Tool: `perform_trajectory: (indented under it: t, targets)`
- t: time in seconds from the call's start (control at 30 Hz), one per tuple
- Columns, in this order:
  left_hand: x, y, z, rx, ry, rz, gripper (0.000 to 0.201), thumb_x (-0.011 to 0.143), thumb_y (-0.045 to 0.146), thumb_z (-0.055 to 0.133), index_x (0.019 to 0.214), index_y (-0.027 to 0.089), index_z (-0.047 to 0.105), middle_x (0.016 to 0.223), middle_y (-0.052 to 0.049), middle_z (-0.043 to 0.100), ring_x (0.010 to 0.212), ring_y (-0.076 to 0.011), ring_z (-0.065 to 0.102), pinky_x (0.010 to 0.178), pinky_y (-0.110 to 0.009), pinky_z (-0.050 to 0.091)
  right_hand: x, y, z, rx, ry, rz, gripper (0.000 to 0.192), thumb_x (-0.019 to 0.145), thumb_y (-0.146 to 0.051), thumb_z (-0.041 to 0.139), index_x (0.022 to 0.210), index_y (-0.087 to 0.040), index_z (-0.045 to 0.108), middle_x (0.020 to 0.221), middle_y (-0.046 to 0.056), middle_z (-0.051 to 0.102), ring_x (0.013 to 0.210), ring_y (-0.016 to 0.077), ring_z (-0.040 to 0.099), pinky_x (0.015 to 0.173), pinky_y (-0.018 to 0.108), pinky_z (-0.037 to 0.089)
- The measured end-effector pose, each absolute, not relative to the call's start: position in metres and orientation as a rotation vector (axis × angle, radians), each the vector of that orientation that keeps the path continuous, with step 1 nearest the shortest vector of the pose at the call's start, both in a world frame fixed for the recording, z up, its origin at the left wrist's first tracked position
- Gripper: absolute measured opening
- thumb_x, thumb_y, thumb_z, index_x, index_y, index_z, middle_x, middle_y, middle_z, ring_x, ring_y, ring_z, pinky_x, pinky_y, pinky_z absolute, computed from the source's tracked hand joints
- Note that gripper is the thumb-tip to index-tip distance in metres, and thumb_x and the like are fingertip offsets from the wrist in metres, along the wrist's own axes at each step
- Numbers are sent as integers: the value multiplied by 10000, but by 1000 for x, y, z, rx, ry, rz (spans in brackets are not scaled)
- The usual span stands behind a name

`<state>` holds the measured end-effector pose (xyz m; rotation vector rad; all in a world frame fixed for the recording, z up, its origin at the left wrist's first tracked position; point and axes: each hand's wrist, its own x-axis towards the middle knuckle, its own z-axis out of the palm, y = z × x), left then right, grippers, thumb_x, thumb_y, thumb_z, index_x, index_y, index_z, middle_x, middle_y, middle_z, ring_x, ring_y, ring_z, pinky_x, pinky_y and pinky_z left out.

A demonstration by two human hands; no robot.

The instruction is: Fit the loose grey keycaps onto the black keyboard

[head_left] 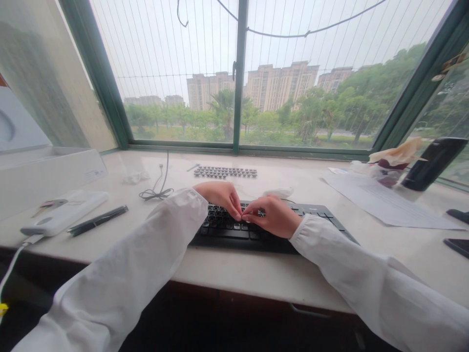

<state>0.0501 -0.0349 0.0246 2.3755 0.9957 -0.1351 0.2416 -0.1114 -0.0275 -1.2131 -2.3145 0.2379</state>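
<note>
A black keyboard (pixel 220 232) lies near the table's front edge, with many switch sockets in its main block showing without caps and a few keys in place in the lower rows. Over its middle, my left hand (pixel 222 196) bends down with thumb and fingers pressed together. My right hand (pixel 274 216) comes in from the right, its fingertips pinched and meeting those of the left just above the keys. Whatever lies between the fingertips is too small and covered to make out. Behind the keyboard, loose keycaps (pixel 225 172) sit in rows on the table.
A coiled cable (pixel 156 193), a black pen (pixel 98 221), a white device (pixel 69 212) and a white box (pixel 51 171) are on the left. Paper (pixel 384 200) and a dark upright object (pixel 434 164) stand right. Crumpled plastic (pixel 276 192) lies behind the keyboard.
</note>
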Motion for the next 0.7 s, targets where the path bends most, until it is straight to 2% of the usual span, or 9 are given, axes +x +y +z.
perform_trajectory:
  t: [0.13, 0.4, 0.57, 0.7]
  targets:
    - [49, -35, 26, 2361, 1023, -142, 371, 578, 513, 801, 871, 286, 788, 820, 36, 752, 860, -163, 625, 773, -244, 373, 240, -112, -31, -1277, -2220, 324, 199, 822, -372, 646, 838, -224, 777, 663, -2, 696, 601, 114, 581, 593, 229, 388]
    - [50, -37, 28, 2362, 1034, -190, 355, 616, 475, 775, 895, 255, 786, 872, 13, 753, 901, -174, 617, 792, -239, 381, 237, -113, -28, -1318, -2181, 465, 232, 820, -378, 633, 811, -189, 768, 701, 11, 710, 637, 121, 574, 610, 240, 390]
    - [52, -33, 23, 2355, 968, -204, 332, 619, 433, 772, 868, 214, 773, 820, 15, 735, 820, -153, 605, 773, -233, 384, 235, -112, -28, -1366, -2168, 611, 287, 808, -417, 620, 792, -149, 723, 696, 21, 681, 620, 123, 545, 574, 247, 371]
    - [54, -29, 17, 2284, 906, -190, 339, 587, 410, 791, 828, 182, 722, 705, 34, 668, 721, -134, 561, 714, -241, 377, 235, -110, -31, -1339, -2162, 737, 284, 797, -419, 607, 805, -144, 674, 727, 24, 651, 651, 131, 526, 586, 252, 368]
